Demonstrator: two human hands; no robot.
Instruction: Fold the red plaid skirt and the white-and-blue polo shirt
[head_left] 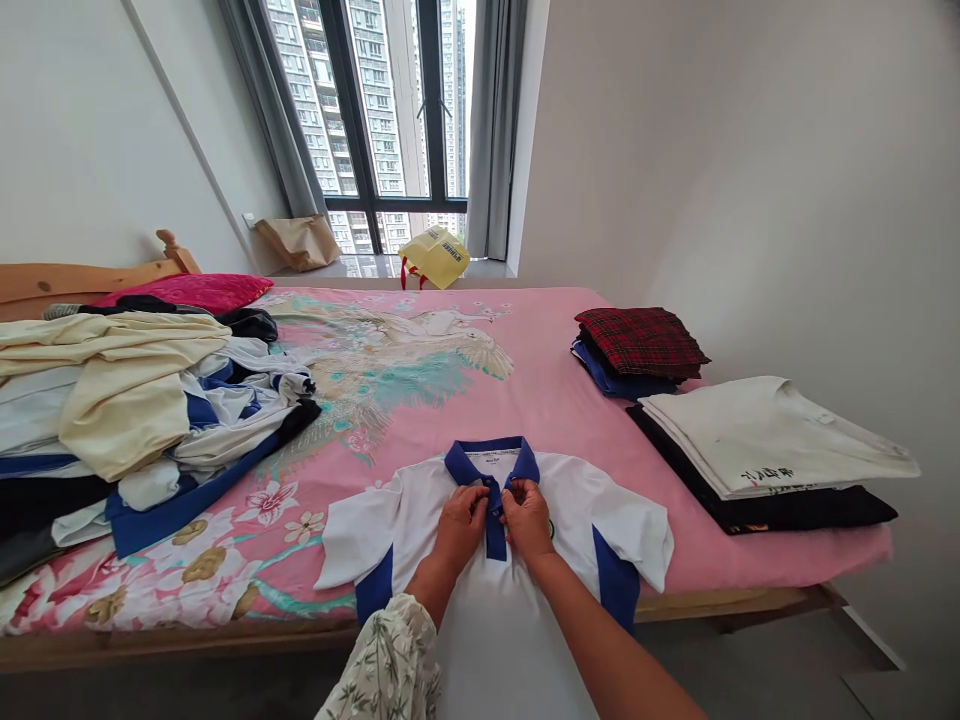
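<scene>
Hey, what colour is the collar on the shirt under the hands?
The collar is blue, on a white shirt; the head view shows it.

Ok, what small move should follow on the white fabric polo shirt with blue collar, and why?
Perhaps close the top of the narrow blue placket on the shirt: left hand and right hand have fingers at its sides, and the collar above spreads open.
</scene>
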